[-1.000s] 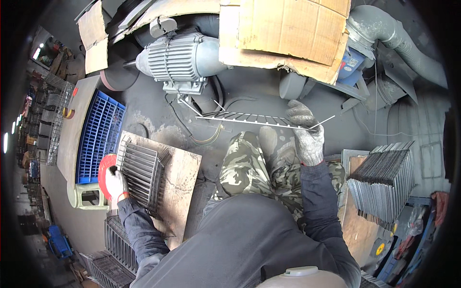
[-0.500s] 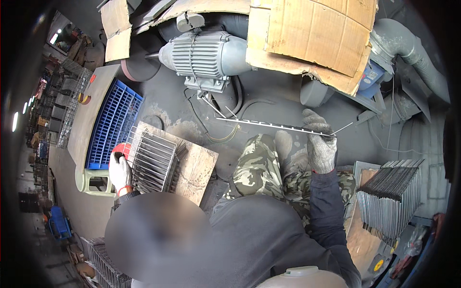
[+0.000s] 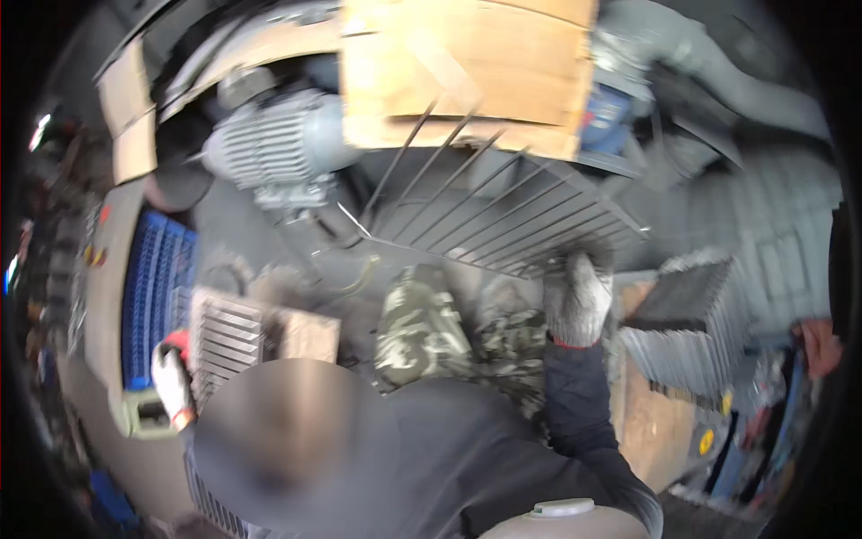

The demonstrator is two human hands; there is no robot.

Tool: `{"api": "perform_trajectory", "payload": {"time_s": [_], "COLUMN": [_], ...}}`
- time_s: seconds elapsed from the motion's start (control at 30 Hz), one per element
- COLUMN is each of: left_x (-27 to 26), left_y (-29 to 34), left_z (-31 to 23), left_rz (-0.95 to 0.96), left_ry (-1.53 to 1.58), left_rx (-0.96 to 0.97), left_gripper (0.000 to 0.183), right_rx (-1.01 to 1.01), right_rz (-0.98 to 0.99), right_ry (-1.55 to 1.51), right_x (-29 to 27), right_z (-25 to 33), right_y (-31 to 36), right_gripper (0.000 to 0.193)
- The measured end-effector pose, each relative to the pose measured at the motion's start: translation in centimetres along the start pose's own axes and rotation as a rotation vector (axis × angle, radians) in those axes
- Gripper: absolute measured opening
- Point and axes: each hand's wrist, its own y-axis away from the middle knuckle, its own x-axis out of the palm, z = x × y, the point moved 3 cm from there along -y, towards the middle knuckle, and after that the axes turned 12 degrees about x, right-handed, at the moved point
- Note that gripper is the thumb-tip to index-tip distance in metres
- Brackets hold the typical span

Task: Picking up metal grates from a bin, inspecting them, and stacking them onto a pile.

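Beyond the camouflage trousers (image 3: pixel 413 337), a single wire rack (image 3: pixel 477 198) is raised in front of the person, its parallel rods fanning away toward the cardboard sheet (image 3: pixel 467 72). The gloved right hand (image 3: pixel 579 301) appears clamped on the rack's near edge, toward its right end, though motion blur hides how the fingers wrap the metal. Over to the left, the gloved left hand (image 3: pixel 172 382) sits beside a red item (image 3: pixel 178 341) and the outer edge of a slatted wire stack (image 3: pixel 229 337), which rests by a wooden board (image 3: pixel 310 337); whether its fingers are closed on anything cannot be told. A dense stack of grey racks (image 3: pixel 687 314) stands just beyond the right forearm. The step in hand looks like one-handed carrying or turning of a lone rack. Any further move of it would call for a firm hold at that off-centre spot, since most of the frame juts out unsupported, and for keeping the rod ends clear of the cardboard and the finned electric motor (image 3: pixel 278 144); whether the rack touches the cardboard is unclear.
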Motion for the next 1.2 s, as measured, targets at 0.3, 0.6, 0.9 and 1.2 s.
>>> {"api": "perform_trajectory", "payload": {"time_s": [0.3, 0.6, 0.9, 1.2], "left_x": [5.0, 17.5, 21.3, 22.3], "left_y": [-2.5, 1.1, 1.4, 2.6], "left_z": [-3.7, -20.9, -22.4, -28.0], "left_rz": [0.193, 0.388, 0.497, 0.539], "left_ry": [0.429, 0.324, 0.301, 0.126], "left_rx": [0.125, 0.498, 0.547, 0.555], "left_gripper": [0.043, 0.031, 0.042, 0.044], "right_rx": [-1.344, -0.93, -0.822, -1.207], "right_rz": [-0.91, -0.955, -1.012, -0.859], "right_ry": [1.372, 2.353, 2.313, 1.939], "right_x": [-3.2, -10.9, -12.0, -8.6], "right_z": [25.2, 26.9, 25.7, 20.4], "right_y": [12.2, 14.1, 14.2, 14.8], "right_gripper": [0.035, 0.053, 0.04, 0.038]}}
